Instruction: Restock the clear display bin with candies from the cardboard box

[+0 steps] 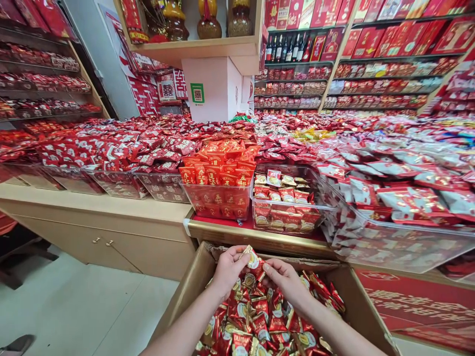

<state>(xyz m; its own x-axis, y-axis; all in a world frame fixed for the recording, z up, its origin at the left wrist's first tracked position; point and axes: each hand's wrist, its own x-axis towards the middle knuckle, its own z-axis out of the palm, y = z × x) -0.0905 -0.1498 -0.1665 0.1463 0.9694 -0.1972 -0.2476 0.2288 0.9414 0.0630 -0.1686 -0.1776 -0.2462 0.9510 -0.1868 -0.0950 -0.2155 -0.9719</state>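
Note:
A small red and gold wrapped candy packet [254, 262] is stretched between my two hands, above an open cardboard box [182, 292]. My left hand [230, 269] pinches its upper left end, and my right hand [285, 280] grips the lower right end between thumb and fingers. Loose durian candy packets [260, 326] of the same look fill the box below. Just beyond the box, a clear plastic bin [289, 211] holds upright rows of similar packets, with some room showing toward its back right.
Left of that bin stands a clear bin of orange-red packets [218, 185]. A large bin of white and red packets [404, 237] is at the right. A wooden cabinet [148, 242] runs along the left, and a shelf [200, 49] overhangs the counter.

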